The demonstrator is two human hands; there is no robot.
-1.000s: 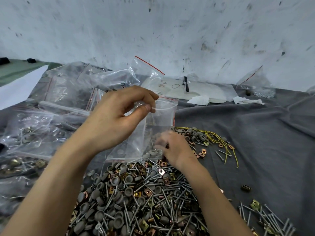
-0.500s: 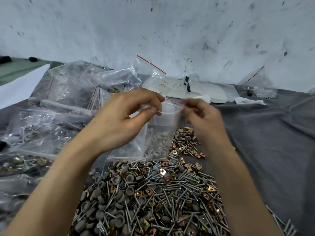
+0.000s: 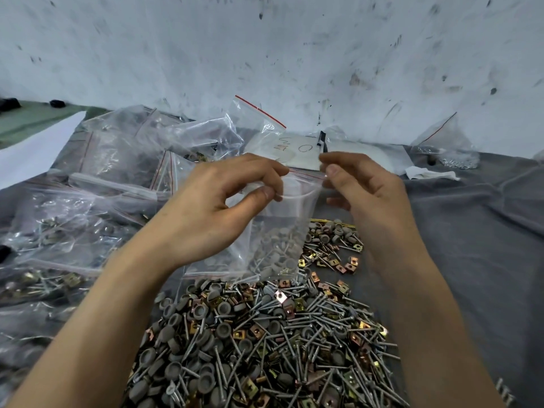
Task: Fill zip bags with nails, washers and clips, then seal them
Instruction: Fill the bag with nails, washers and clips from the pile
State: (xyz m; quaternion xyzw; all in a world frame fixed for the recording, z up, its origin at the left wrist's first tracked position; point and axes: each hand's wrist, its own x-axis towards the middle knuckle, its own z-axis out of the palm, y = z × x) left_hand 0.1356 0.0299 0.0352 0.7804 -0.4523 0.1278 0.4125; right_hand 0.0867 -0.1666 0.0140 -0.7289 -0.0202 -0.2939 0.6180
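Right hand point(image 3: 365, 195) has come up off the pile point(image 3: 265, 343) since a second ago; it's now at the zip bag's point(image 3: 282, 231) top right corner. Table point(image 3: 477, 245) is covered in grey cloth, with a scuffed wall point(image 3: 294, 54) behind its far edge. Pile is loose nails, grey washers and brass clips, near middle, running off the near edge. Filled bags point(image 3: 88, 201) are heaped along the left edge.

Zip bag hangs between both hands over the pile's far end, red strip on top, mouth looks partly open. Washers and a few nails sit in its bottom, which is just at the pile. Left hand point(image 3: 223, 207) pinches the top left corner, thumb against forefinger on the film. Right thumb and forefinger pinch the opposite corner.

White sheet point(image 3: 297, 147) with handwriting lies by the far edge, behind the hands. Another bag point(image 3: 447, 148) stands toward the far right corner, with a crumpled white scrap point(image 3: 426, 173) beside it.
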